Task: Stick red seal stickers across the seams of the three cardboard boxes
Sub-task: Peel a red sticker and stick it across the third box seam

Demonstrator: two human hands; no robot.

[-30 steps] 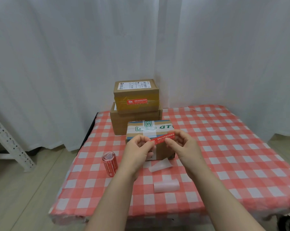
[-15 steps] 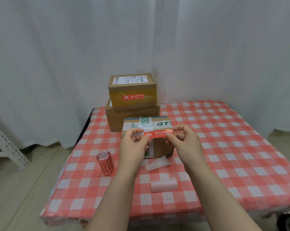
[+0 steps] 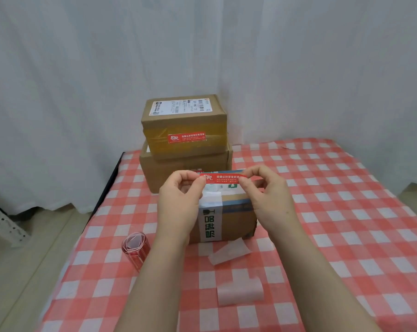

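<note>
Red seal sticker [image 3: 220, 178], printed in white Chinese characters, is stretched between your hands. Your left hand [image 3: 181, 202] pinches one end and your right hand [image 3: 267, 197] the other, just above the near cardboard box [image 3: 229, 219]. That box's white tape reads 易碎品 in green. The top stacked box [image 3: 183, 121] carries a matching sticker [image 3: 187, 137] and a barcoded shipping label [image 3: 180, 107].
</note>
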